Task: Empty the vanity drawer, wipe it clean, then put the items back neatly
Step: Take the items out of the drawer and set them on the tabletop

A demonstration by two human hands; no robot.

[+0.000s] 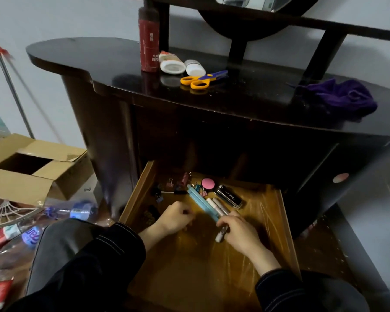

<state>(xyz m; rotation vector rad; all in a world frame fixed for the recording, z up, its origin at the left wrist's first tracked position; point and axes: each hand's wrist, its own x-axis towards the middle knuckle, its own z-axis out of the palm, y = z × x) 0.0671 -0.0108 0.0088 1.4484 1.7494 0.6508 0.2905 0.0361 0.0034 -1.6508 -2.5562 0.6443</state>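
The wooden vanity drawer (212,278) is pulled out low in front of me. At its back lie a blue pen-like case (199,200), two white pens (215,204), a round pink compact (208,183), a black harmonica-like case (230,196) and several binder clips (167,188). My right hand (239,233) is closed around a white marker (220,236) near the blue case. My left hand (175,218) is curled over something small that I cannot make out, at the drawer's left middle. A purple cloth (345,97) lies on the vanity top at the right.
On the dark vanity top (99,61) stand a tall red bottle (148,41), two white-capped tubes (180,65) and yellow-handled scissors (200,80). An open cardboard box (32,167) and plastic bottles (54,219) clutter the floor to the left.
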